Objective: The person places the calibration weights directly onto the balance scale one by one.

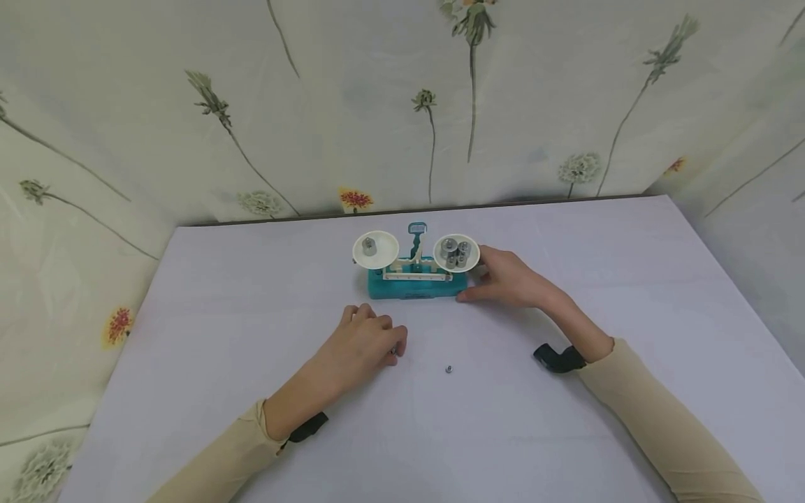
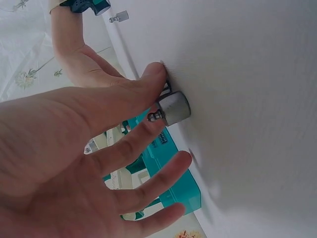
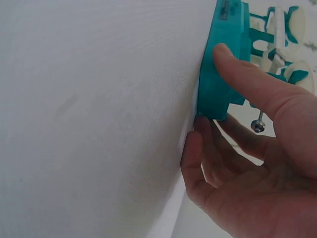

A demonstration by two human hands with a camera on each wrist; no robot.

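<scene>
A balance scale (image 1: 415, 288) with a teal base stands towards the back of the table. Its left pan (image 1: 385, 256) holds one metal weight (image 1: 369, 246); several metal weights (image 1: 449, 246) crowd the right pan (image 1: 472, 260). My left hand (image 1: 361, 346) is in front of the scale, pinching a knobbed metal weight (image 2: 176, 108) between thumb and index finger close to the tabletop, other fingers spread. My right hand (image 1: 506, 279) grips the right end of the base, thumb (image 3: 233, 62) on its front face and fingers behind. A small metal weight (image 1: 449, 369) stands alone on the table.
The table (image 1: 553, 433) has a white cover and ends at a flower-patterned curtain (image 1: 377, 140) along the back and sides. Dark wrist-camera mounts (image 1: 558, 358) stick out beside both sleeves. A small silver ball (image 3: 258, 126) hangs off the scale near my right palm.
</scene>
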